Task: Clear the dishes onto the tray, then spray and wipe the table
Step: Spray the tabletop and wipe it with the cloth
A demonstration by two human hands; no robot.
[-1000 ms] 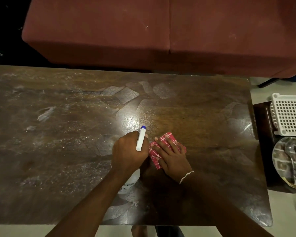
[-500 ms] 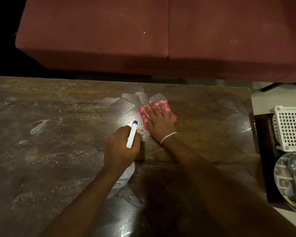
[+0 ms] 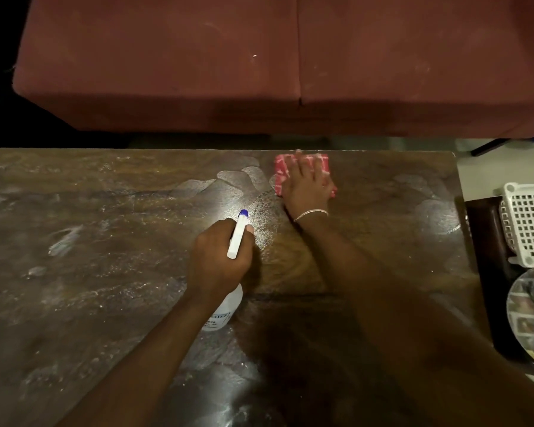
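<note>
My left hand (image 3: pixel 218 260) grips a white spray bottle (image 3: pixel 225 309) with a blue-tipped nozzle over the middle of the dark wooden table (image 3: pixel 74 272). My right hand (image 3: pixel 305 186) lies flat, fingers spread, pressing a red and white patterned cloth (image 3: pixel 282 172) onto the table at its far edge. Wet streaks and smears shine across the wood. At the right edge a dark tray (image 3: pixel 487 241) carries a white perforated basket (image 3: pixel 527 223) and a shiny plate (image 3: pixel 524 312) with cutlery on it.
A dark red sofa (image 3: pixel 259 63) runs along the far side of the table. Pale floor (image 3: pixel 475 177) shows past the table's right end, behind the tray.
My right hand has slid the cloth away from me, from mid-table up to the far edge. My left hand stays on the bottle in about the same spot.
</note>
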